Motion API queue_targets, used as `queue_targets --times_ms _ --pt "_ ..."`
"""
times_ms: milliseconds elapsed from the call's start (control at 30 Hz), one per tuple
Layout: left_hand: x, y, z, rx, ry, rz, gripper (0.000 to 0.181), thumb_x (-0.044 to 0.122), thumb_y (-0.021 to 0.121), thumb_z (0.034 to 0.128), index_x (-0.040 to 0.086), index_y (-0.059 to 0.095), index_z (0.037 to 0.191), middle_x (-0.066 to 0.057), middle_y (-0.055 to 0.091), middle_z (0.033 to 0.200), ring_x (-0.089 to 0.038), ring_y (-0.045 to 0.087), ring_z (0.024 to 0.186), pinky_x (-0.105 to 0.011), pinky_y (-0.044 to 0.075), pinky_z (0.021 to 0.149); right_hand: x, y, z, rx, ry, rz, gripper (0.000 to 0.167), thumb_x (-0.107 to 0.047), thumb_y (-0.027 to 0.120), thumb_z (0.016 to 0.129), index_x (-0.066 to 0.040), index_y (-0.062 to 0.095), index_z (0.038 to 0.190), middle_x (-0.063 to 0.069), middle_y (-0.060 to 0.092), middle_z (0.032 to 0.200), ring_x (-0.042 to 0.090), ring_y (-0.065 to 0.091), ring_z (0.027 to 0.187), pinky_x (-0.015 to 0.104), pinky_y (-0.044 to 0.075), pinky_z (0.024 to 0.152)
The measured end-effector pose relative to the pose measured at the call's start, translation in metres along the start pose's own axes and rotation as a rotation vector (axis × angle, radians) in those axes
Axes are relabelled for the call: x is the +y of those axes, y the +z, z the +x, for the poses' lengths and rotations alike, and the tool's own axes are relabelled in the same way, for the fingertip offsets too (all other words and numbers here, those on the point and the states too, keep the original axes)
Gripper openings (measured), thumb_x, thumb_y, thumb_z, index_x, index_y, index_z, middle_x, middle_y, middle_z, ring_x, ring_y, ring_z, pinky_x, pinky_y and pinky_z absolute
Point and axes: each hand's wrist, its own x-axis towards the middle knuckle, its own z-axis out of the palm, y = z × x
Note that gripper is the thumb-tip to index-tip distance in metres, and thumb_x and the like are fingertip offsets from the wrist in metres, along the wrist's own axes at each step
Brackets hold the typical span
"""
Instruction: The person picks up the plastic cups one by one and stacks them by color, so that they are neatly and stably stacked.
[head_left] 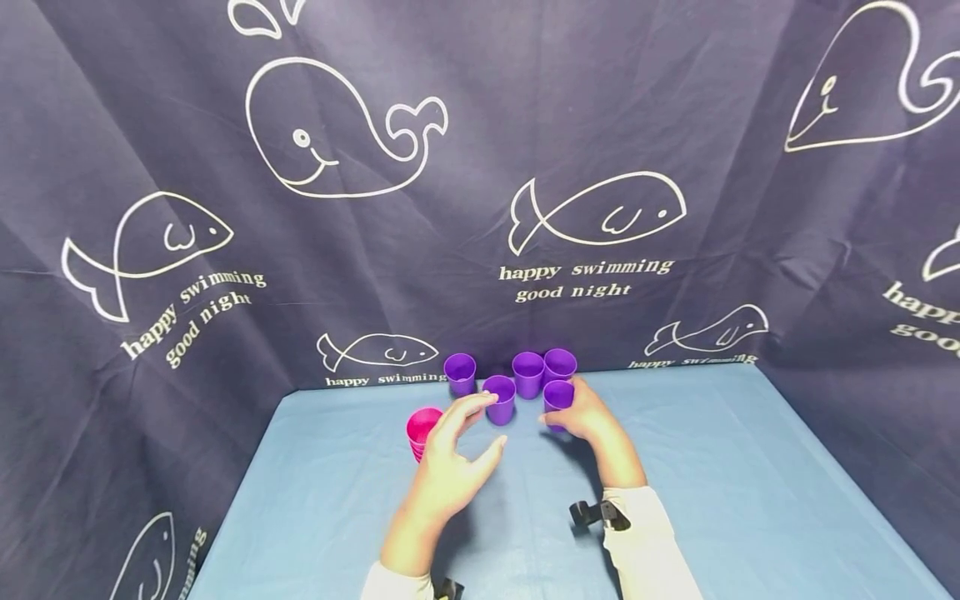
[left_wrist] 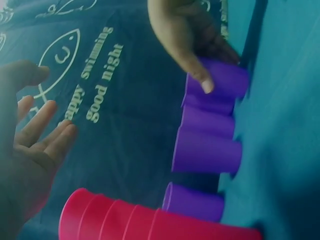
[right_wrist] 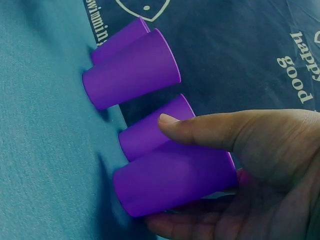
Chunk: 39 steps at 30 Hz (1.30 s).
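Note:
Several purple cups stand upright near the table's back edge. My right hand (head_left: pixel 592 417) grips the front right purple cup (head_left: pixel 557 398), thumb on one side and fingers round the other; the right wrist view shows this cup (right_wrist: pixel 172 180) in the hand. Two purple cups (head_left: pixel 528 375) (head_left: pixel 560 363) stand just behind it. My left hand (head_left: pixel 450 467) holds nothing, its thumb and fingers spread apart, between a stack of pink cups (head_left: pixel 423 427) and a purple cup (head_left: pixel 500 402). In the left wrist view, the pink stack (left_wrist: pixel 145 220) lies below the left hand (left_wrist: pixel 30 150).
Another purple cup (head_left: pixel 460 373) stands at the back left. A dark curtain (head_left: pixel 465 250) with fish and whale drawings rises right behind the blue table (head_left: pixel 712 467) and along both sides.

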Motion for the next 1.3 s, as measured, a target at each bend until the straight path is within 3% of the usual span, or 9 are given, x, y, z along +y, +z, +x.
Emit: queue_targets --times_ms 133,233,333,433,600,800,967,1200,1300 --pt "0.000 0.008 -0.001 -0.025 -0.035 -0.066 0.056 0.001 0.082 0.0876 0.015 0.064 0.139 -0.006 0.066 0.140 -0.023 0.063 0.133 -0.039 0.055 0.110 -0.001 -0.002 0.000 -0.010 0.027 0.018 0.068 -0.020 0.090 0.078 0.006 0.050 0.126 0.024 0.069 0.106 0.032 0.072 0.066 0.040 0.061 0.069" --pt "0.001 0.011 -0.001 -0.058 -0.081 -0.089 0.060 0.002 0.082 0.0881 0.015 0.060 0.142 -0.007 0.065 0.140 -0.025 0.065 0.131 -0.041 0.057 0.107 -0.003 -0.003 -0.001 -0.004 0.013 -0.009 0.067 -0.026 0.090 0.079 0.006 0.053 0.125 0.023 0.070 0.107 0.030 0.072 0.073 0.041 0.060 0.075" --pt "0.000 0.012 -0.002 -0.123 -0.164 -0.116 0.068 0.005 0.083 0.0887 0.021 0.053 0.148 -0.004 0.062 0.145 -0.024 0.069 0.129 -0.042 0.060 0.103 -0.006 -0.004 -0.004 0.001 -0.009 -0.032 0.066 -0.032 0.089 0.079 0.005 0.057 0.123 0.021 0.072 0.108 0.030 0.072 0.086 0.045 0.060 0.085" --pt "-0.001 0.014 -0.003 -0.189 -0.249 -0.133 0.074 0.008 0.083 0.0891 0.025 0.047 0.151 0.000 0.057 0.150 -0.024 0.070 0.128 -0.041 0.062 0.100 -0.011 -0.004 -0.008 -0.005 -0.022 -0.032 0.061 -0.037 0.089 0.079 0.003 0.061 0.116 0.015 0.072 0.097 0.027 0.070 0.085 0.043 0.059 0.079" --pt "-0.005 0.017 -0.005 -0.267 -0.315 -0.091 0.080 0.015 0.083 0.0910 0.025 0.039 0.157 -0.001 0.053 0.154 -0.025 0.068 0.132 -0.039 0.060 0.103 -0.018 -0.002 -0.012 -0.056 0.016 0.000 0.057 -0.045 0.088 0.080 -0.002 0.060 0.104 0.010 0.066 0.075 0.029 0.068 0.065 0.040 0.056 0.057" --pt "-0.009 0.022 -0.010 -0.374 -0.399 0.027 0.102 0.033 0.083 0.0913 0.031 0.016 0.168 -0.004 0.040 0.167 -0.030 0.060 0.142 -0.043 0.057 0.108 -0.025 0.000 -0.016 -0.096 0.025 -0.027 0.065 -0.054 0.087 0.077 -0.004 0.054 0.102 0.018 0.070 0.083 0.035 0.072 0.068 0.048 0.060 0.059" --pt "-0.010 0.023 -0.012 -0.429 -0.419 0.103 0.111 0.040 0.082 0.0909 0.028 0.006 0.171 -0.006 0.035 0.171 -0.032 0.054 0.148 -0.050 0.050 0.116 -0.028 0.001 -0.018 -0.138 -0.004 -0.045 0.068 -0.055 0.091 0.074 -0.005 0.053 0.101 0.015 0.069 0.079 0.034 0.072 0.067 0.047 0.059 0.057" --pt "-0.014 0.023 -0.013 -0.441 -0.419 0.155 0.110 0.038 0.081 0.0915 0.013 0.009 0.171 -0.014 0.035 0.172 -0.033 0.056 0.145 -0.051 0.046 0.120 -0.033 0.005 -0.023 -0.238 -0.069 -0.025 0.067 -0.048 0.095 0.070 -0.006 0.054 0.104 0.016 0.070 0.079 0.039 0.072 0.071 0.048 0.059 0.058" --pt "-0.015 0.023 -0.012 -0.456 -0.405 0.186 0.102 0.034 0.077 0.0933 0.008 0.014 0.170 -0.014 0.031 0.174 -0.032 0.048 0.152 -0.051 0.041 0.124 -0.035 0.006 -0.025 -0.263 -0.106 -0.010 0.066 -0.041 0.097 0.069 -0.007 0.053 0.103 0.010 0.068 0.079 0.039 0.071 0.066 0.050 0.060 0.058"
